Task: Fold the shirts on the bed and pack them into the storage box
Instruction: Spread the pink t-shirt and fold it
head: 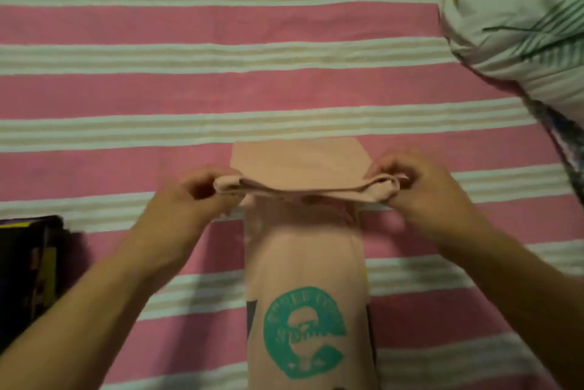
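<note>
The left hand (pixel 192 192) and right hand (pixel 410 182) each pinch 1 end of a raised fold in the peach cotton shirt with a green round print (pixel 305 279). Its long axis runs from the person toward the far pink-and-white striped bedspread (pixel 221 92), open on both sides; a pale pillow (pixel 521 26) lies far right

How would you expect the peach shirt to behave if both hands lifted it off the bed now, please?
Probably floppy: the peach shirt sags between the left hand and right hand. Likely light, since pinches raise its fold. Its layers may slide apart.
</note>
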`<action>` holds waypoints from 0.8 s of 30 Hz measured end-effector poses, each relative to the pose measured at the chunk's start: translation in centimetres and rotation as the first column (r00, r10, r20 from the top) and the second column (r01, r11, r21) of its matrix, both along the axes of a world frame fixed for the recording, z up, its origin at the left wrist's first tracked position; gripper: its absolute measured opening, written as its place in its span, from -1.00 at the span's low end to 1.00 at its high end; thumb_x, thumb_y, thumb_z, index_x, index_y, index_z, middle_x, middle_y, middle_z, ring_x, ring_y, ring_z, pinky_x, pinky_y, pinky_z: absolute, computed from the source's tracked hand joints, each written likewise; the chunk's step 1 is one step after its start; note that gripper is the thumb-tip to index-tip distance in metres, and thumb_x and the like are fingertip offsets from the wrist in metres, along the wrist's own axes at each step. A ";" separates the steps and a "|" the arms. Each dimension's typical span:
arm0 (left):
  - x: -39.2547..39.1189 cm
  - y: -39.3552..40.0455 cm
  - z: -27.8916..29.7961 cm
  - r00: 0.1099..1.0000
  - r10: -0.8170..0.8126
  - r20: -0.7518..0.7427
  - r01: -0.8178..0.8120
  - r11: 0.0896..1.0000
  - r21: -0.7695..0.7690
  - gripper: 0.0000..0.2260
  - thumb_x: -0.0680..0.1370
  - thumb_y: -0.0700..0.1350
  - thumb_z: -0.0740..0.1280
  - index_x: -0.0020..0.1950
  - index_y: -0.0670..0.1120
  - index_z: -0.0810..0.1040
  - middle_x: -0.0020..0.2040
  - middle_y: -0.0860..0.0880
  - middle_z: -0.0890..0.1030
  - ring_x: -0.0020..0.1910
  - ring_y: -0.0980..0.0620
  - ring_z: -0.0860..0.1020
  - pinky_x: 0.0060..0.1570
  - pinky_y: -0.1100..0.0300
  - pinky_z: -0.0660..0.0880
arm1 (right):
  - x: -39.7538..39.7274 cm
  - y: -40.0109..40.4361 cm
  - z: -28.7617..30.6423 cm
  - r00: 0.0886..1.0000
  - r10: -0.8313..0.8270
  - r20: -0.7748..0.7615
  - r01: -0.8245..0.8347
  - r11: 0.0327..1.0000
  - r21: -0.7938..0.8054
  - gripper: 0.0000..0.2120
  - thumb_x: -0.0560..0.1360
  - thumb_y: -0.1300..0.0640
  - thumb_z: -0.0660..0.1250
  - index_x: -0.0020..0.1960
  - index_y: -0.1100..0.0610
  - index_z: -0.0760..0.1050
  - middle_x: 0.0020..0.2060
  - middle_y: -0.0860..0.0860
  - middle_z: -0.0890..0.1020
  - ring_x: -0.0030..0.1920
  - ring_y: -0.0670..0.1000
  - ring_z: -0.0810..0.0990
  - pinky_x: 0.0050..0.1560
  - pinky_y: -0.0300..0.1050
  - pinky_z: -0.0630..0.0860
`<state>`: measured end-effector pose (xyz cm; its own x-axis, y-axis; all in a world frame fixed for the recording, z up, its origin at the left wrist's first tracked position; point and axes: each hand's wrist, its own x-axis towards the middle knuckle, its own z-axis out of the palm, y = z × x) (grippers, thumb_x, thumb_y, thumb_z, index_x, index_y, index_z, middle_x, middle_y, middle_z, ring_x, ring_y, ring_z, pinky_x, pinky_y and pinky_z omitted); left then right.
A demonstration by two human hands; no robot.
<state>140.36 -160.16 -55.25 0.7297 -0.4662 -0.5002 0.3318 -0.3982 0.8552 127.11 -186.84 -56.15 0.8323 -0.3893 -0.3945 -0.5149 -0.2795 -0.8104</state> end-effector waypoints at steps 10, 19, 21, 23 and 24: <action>-7.2 3.2 -5.0 0.997 -0.006 -0.077 0.027 0.963 0.269 -0.88 0.60 -0.22 0.37 -0.02 -0.03 0.67 -0.11 0.04 0.71 -0.09 0.07 0.66 -0.02 0.10 0.55 | -6.7 4.9 -5.3 0.980 -0.154 -0.127 0.161 0.986 0.045 -0.76 0.56 0.29 0.35 0.02 -0.05 0.60 -0.24 -0.07 0.54 -0.28 -0.14 0.49 -0.25 -0.37 0.44; -4.3 1.1 -4.5 0.686 -0.462 0.562 0.094 0.822 0.562 -0.80 0.59 -0.05 0.36 0.16 -0.11 0.57 0.14 -0.11 0.55 0.13 -0.12 0.51 0.08 0.03 0.46 | -4.0 2.5 -2.1 0.926 0.163 -0.340 -0.297 0.871 -0.392 -0.89 0.52 0.05 0.41 -0.14 0.00 0.50 -0.07 -0.08 0.45 -0.17 -0.09 0.52 -0.15 -0.12 0.45; -4.9 -1.2 -5.3 0.393 -0.680 0.619 0.218 0.723 0.656 -0.61 0.63 0.04 0.24 0.39 -0.13 0.47 0.40 -0.20 0.44 0.37 -0.25 0.40 0.32 -0.13 0.37 | -1.4 2.0 -1.5 0.965 0.180 -0.192 -0.258 0.799 -0.543 -0.85 0.55 0.03 0.37 -0.11 0.07 0.46 -0.05 -0.03 0.41 -0.15 0.00 0.48 -0.12 -0.06 0.43; -5.7 -3.4 -6.8 0.264 -0.798 0.542 0.282 0.602 0.747 -0.43 0.67 0.15 0.09 0.59 -0.13 0.25 0.60 -0.20 0.23 0.60 -0.23 0.15 0.53 -0.21 0.14 | 0.9 2.1 -2.5 0.950 0.311 -0.032 -0.266 0.750 -0.605 -0.88 0.57 0.09 0.30 0.07 0.11 0.49 0.07 0.06 0.47 0.04 0.10 0.50 0.07 0.05 0.48; -5.3 -4.2 -7.8 0.269 -0.814 0.514 0.275 0.576 0.770 -0.39 0.67 0.19 0.04 0.64 -0.12 0.16 0.64 -0.18 0.15 0.63 -0.22 0.04 0.56 -0.22 0.04 | 1.8 2.3 -3.8 0.909 0.414 -0.049 -0.349 0.691 -0.633 -0.74 0.58 0.09 0.25 0.24 0.14 0.48 0.21 0.11 0.47 0.22 0.16 0.47 0.25 0.12 0.45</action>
